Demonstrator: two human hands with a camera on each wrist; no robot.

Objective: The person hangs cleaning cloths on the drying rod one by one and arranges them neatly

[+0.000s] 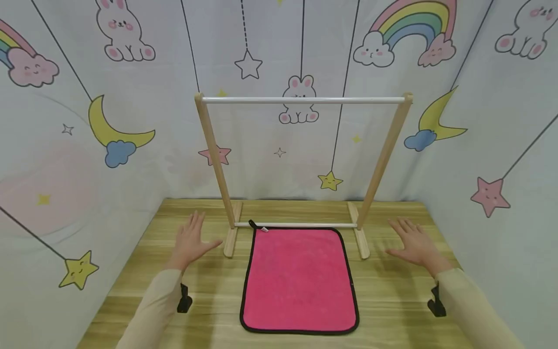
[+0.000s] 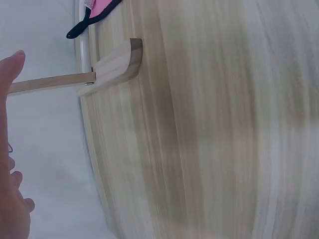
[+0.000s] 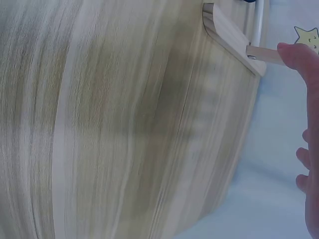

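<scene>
Closest to my head camera are two pale sleeves, and just past them a pink towel (image 1: 299, 280) with black edging lies flat on the wooden bench (image 1: 131, 295), its near edge toward me and its far edge touching the low white crossbar of a small drying rack (image 1: 302, 100). From the towel's far left corner a black loop sticks out beside that low bar, and I see the same loop and a bit of pink at the top of the left wrist view (image 2: 94, 12). My left hand (image 1: 191, 241) is held over the bench left of the towel, near the rack's left foot (image 2: 117, 64), fingers straight and spread wide, holding nothing. My right hand (image 1: 415, 242) mirrors it on the right, just outside the rack's right foot (image 3: 227, 35), fingers likewise straight and splayed, empty. I cannot tell whether either palm touches the wood or hovers just above it. Both hands are well apart from the towel, which lies between them. Each wrist view shows only a thumb and fingertips at the frame edge over bare wood grain. Rising behind the towel, the rack has two slanted wooden posts joined by a white top rail with nothing on it. Around the bench stands a backdrop printed with rabbits, moons, stars and rainbows.
</scene>
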